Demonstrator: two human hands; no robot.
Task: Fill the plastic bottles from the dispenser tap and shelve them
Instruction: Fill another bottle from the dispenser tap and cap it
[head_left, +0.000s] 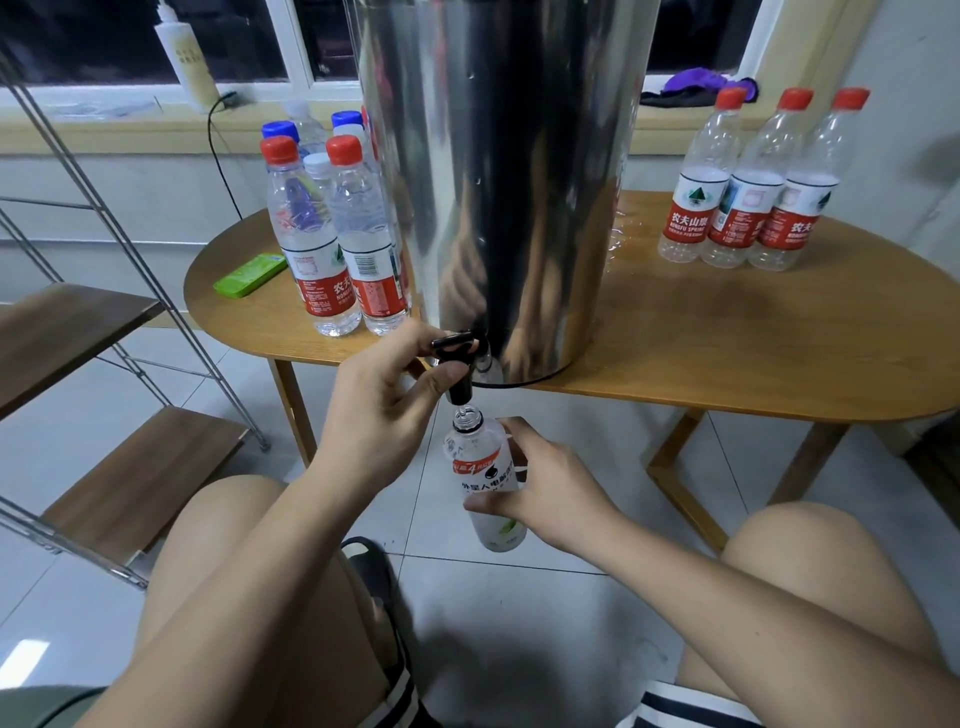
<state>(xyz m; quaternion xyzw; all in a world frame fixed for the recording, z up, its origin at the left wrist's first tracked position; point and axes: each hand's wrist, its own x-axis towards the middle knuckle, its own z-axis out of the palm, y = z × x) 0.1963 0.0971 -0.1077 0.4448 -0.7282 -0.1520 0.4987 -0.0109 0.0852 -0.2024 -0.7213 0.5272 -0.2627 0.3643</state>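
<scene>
while the left hand grips the black tap, the right hand holds an uncapped bottle just beneath it.

The big metal tank stood at the front edge of the table and blocked the middle. A bunch of bottles crowded just left of it. There was room to reach between the tank and the three bottles on the right.

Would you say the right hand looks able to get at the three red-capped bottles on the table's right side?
Probably not yet: the right hand grips the bottle under the tap, so it is busy. Once freed, the way looks open, with only bare table in front of the three red-capped bottles.
</scene>
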